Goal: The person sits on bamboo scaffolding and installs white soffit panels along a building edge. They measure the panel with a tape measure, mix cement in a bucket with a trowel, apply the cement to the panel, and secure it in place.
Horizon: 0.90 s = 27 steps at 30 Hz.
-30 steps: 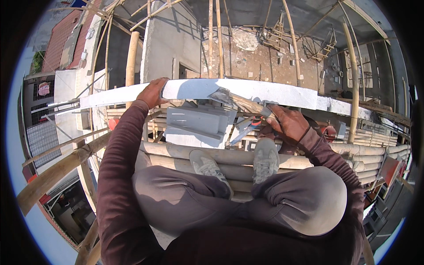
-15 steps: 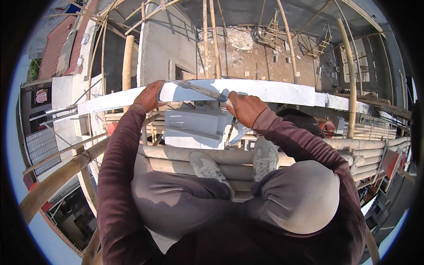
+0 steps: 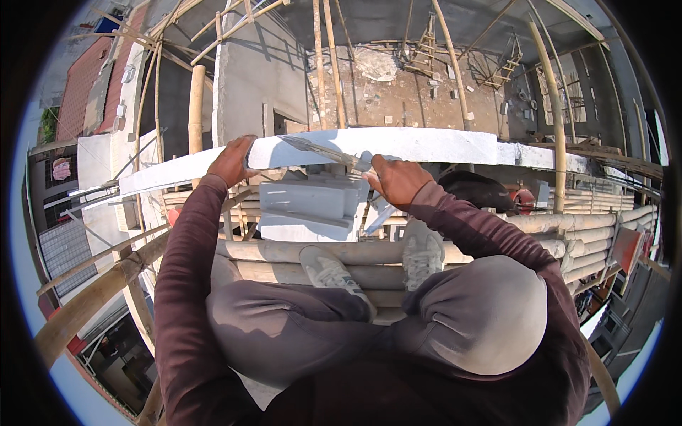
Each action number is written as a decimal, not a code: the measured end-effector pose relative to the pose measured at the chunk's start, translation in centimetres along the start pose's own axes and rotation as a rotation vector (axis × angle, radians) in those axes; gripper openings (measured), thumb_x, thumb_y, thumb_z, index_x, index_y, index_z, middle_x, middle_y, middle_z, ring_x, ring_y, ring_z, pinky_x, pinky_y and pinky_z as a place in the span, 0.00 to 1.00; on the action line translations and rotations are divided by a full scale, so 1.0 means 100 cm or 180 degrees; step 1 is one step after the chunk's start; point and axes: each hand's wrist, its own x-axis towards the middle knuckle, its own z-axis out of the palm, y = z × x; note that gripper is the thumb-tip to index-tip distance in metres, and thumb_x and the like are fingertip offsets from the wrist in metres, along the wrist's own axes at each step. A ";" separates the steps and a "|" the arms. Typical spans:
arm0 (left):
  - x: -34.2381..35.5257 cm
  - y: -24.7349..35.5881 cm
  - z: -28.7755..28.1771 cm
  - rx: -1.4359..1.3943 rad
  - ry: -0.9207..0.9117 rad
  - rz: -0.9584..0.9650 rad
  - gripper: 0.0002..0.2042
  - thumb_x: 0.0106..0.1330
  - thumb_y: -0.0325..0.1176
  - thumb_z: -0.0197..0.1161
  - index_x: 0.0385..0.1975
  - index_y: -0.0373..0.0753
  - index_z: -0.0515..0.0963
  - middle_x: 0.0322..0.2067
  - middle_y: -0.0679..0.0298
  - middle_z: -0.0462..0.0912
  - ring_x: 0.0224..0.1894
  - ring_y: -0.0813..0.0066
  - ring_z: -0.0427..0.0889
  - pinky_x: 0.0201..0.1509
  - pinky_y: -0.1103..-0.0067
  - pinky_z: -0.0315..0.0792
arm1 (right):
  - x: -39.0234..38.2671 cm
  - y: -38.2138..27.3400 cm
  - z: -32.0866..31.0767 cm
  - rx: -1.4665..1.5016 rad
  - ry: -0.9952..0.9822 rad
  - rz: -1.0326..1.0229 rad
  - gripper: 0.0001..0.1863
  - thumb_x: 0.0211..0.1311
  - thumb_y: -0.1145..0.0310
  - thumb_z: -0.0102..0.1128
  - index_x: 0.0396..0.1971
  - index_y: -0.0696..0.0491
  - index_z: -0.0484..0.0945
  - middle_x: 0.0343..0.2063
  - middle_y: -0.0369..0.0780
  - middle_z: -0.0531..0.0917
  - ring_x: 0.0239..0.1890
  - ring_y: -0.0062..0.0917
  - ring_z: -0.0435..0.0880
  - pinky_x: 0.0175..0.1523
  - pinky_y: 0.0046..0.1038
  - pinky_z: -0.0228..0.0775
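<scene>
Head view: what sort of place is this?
It looks like a building site, apparently up on scaffolding: bamboo poles lie side by side under the person's feet, a bare grey wall stands ahead, and a debris-strewn floor lies below.

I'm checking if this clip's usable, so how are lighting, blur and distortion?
Head view: hard sun brightens the white ledge, with shadow between the left hand and right hand; head view: the scraper looks slightly soft, perhaps from motion; head view: the ledge bows, and black fills the corners.
</scene>
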 end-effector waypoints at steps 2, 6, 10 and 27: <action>0.004 0.002 -0.001 0.0026 0.0004 0.0036 0.41 0.48 0.35 0.78 0.63 0.40 0.64 0.62 0.50 0.69 0.65 0.50 0.67 0.70 0.67 0.64 | -0.003 0.005 0.002 0.0039 -0.0046 0.0001 0.25 0.73 0.50 0.44 0.49 0.60 0.72 0.30 0.53 0.84 0.39 0.49 0.84 0.46 0.47 0.76; 0.011 -0.006 0.006 0.0041 -0.0049 0.0108 0.42 0.46 0.34 0.79 0.63 0.38 0.64 0.62 0.50 0.69 0.66 0.50 0.66 0.71 0.67 0.62 | -0.009 0.028 0.002 0.0145 -0.0041 0.0163 0.28 0.74 0.48 0.42 0.51 0.60 0.71 0.32 0.55 0.84 0.41 0.51 0.84 0.49 0.47 0.75; 0.004 -0.011 0.014 0.0158 -0.0058 0.0048 0.47 0.45 0.37 0.80 0.67 0.38 0.61 0.65 0.51 0.67 0.69 0.53 0.64 0.74 0.64 0.58 | -0.074 0.057 -0.014 0.1092 0.0274 0.0536 0.25 0.74 0.50 0.44 0.50 0.59 0.71 0.32 0.58 0.83 0.39 0.54 0.83 0.45 0.49 0.73; 0.023 0.062 0.010 0.0219 0.0310 0.0819 0.44 0.47 0.36 0.78 0.66 0.39 0.64 0.61 0.52 0.71 0.62 0.52 0.70 0.68 0.66 0.65 | -0.191 0.249 0.022 0.4873 0.1179 0.2991 0.22 0.75 0.51 0.40 0.40 0.56 0.74 0.19 0.34 0.73 0.16 0.19 0.71 0.21 0.25 0.69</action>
